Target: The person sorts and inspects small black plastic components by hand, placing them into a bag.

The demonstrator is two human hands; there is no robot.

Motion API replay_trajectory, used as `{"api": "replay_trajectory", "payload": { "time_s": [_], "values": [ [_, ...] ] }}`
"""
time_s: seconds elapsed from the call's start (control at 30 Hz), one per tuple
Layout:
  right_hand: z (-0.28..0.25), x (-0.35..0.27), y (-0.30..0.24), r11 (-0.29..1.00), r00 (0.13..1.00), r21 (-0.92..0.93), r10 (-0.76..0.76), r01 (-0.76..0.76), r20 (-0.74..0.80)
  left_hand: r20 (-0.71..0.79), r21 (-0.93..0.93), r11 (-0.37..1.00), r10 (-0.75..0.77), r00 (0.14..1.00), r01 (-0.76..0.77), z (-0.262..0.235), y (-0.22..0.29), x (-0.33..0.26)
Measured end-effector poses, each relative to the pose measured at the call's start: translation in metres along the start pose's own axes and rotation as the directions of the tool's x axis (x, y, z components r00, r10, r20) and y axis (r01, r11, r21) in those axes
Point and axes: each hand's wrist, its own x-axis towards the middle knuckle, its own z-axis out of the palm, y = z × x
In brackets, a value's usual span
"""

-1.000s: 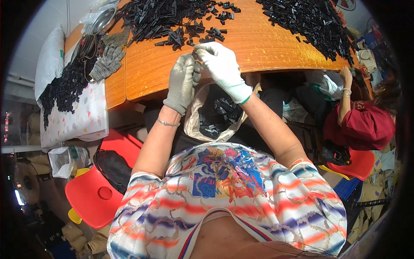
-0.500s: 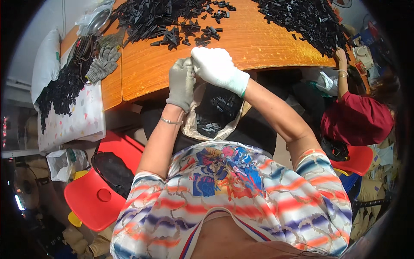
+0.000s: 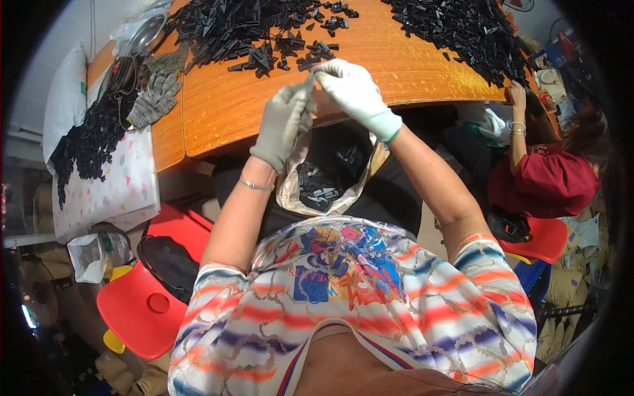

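In a grey glove, my left hand point(image 3: 284, 125) is closed, its thumb and fingers pinching a small dark plastic piece point(image 3: 310, 80). My right hand point(image 3: 354, 94), gloved in white, pinches at the upper end of the same piece; the fingers partly hide its shape. Both hands are just off the table's near edge, above an open pale bag point(image 3: 288, 198) at my lap. Inside the bag lie several small black and grey plastic parts point(image 3: 323, 195). Beyond my hands, a large heap of black plastic parts point(image 3: 228, 30) covers part of the orange wooden table point(image 3: 370, 66).
A second black heap point(image 3: 462, 39) lies at the far right, where another person's hand point(image 3: 517, 96) touches the table edge. At left are a knitted grey glove point(image 3: 155, 102), more black parts point(image 3: 92, 142) and a white sack point(image 3: 66, 99). A red chair point(image 3: 142, 307) stands at lower left.
My hands have come slightly apart, the right moving up and to the right. The small dark piece now shows between their fingertips. The other person's hand has shifted slightly.
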Motion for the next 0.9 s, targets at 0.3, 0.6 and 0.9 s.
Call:
{"api": "replay_trajectory", "payload": {
  "time_s": [0.3,0.6,0.9],
  "values": [
    [-0.004,-0.03,0.016,0.802,0.926,0.533,0.066,-0.27,0.371,0.196,-0.17,0.951,-0.225,0.955,0.259,-0.004,-0.018,-0.025],
    [-0.009,-0.006,0.01,0.991,0.894,-0.091,-0.043,0.093,0.446,0.059,0.34,0.931,-0.159,0.986,0.13,-0.008,-0.049,-0.057],
    [0.031,0.052,0.025,0.859,0.995,-0.505,-0.097,0.087,0.007,0.058,0.974,0.167,0.475,0.878,-0.154,-0.034,0.01,-0.015]
  ]
}}
